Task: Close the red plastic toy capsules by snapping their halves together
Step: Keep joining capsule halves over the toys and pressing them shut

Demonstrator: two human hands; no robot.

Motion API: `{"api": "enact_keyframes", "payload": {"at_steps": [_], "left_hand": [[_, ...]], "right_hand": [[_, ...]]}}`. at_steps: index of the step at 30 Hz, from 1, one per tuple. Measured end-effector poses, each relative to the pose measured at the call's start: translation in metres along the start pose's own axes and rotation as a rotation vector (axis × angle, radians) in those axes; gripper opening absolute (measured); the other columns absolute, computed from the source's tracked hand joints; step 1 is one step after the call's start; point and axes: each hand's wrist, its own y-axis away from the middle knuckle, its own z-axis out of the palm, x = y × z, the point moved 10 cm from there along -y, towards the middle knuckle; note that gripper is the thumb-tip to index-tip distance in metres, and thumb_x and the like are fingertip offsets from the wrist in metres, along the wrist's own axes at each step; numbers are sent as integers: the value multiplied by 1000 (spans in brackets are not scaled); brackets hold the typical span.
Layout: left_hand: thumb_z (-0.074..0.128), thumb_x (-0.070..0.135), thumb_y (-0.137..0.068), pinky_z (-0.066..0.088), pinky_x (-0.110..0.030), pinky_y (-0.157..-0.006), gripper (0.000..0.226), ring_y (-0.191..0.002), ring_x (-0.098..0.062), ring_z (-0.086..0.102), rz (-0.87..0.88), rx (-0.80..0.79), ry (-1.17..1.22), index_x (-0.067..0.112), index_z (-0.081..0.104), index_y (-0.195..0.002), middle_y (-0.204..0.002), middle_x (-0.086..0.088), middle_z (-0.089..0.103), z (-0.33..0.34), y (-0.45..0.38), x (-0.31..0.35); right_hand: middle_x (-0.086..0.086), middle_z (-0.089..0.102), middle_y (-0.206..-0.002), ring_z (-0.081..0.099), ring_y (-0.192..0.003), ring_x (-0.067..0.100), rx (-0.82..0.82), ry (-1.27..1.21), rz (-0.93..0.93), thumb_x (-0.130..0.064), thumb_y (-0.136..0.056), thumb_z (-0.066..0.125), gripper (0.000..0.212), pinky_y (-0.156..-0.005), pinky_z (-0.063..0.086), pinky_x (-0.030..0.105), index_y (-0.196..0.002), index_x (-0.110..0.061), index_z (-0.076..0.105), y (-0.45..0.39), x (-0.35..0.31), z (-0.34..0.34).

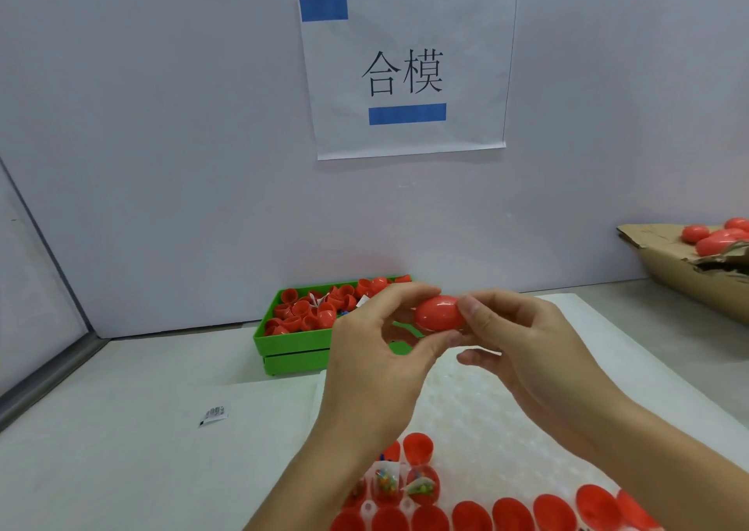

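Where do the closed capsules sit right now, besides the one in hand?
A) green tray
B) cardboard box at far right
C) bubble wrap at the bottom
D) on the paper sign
B: whole egg-shaped capsules lie in the cardboard box; the green tray and the bubble wrap hold only open halves.

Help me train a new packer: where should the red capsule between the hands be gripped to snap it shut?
Judging by its egg shape, grip the red capsule by its two rounded ends, left hand and right hand coming from opposite sides, fingers clear of the middle seam.
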Motion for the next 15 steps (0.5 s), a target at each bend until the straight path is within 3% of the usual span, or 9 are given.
{"api": "enact_keyframes", "payload": {"at_steps": [5, 9, 13, 15], "left_hand": [[75, 42, -70, 58, -29, -83, 34, -95, -7, 68, -78, -19, 152, 32, 70, -102, -96, 14, 72, 5, 1, -7], [70, 48, -74, 56, -22, -80, 26, -90, -7, 70, -106, -11, 238, 30, 73, -93, -90, 11, 74, 8, 1, -8], [62, 49, -80, 55, -27, -66, 39, -72, -16, 67, -399, -11, 676, 13, 77, -80, -78, -7, 71, 24, 6, -26], [59, 45, -86, 55, -29, -67, 42, -69, -17, 65, -572, 15, 890, 8, 77, -82, -74, -11, 67, 30, 12, -37]], "right_hand": [[15, 74, -81, 73, -73, 22, -46, -69, 78, -46, -72, 69, 44, -59, 55, 23, -83, -4, 74, 1, 3, 6], [16, 72, -74, 69, -67, 24, -113, 3, 115, -52, -78, 61, 44, -56, 51, 24, -73, -11, 76, 4, 4, 14], [15, 65, -61, 64, -56, 24, -180, 47, 120, -56, -78, 57, 50, -51, 48, 22, -56, -13, 68, 7, 2, 23], [15, 64, -58, 62, -53, 24, -180, 84, 104, -57, -78, 56, 51, -50, 47, 24, -53, -14, 67, 7, -1, 23]]}}
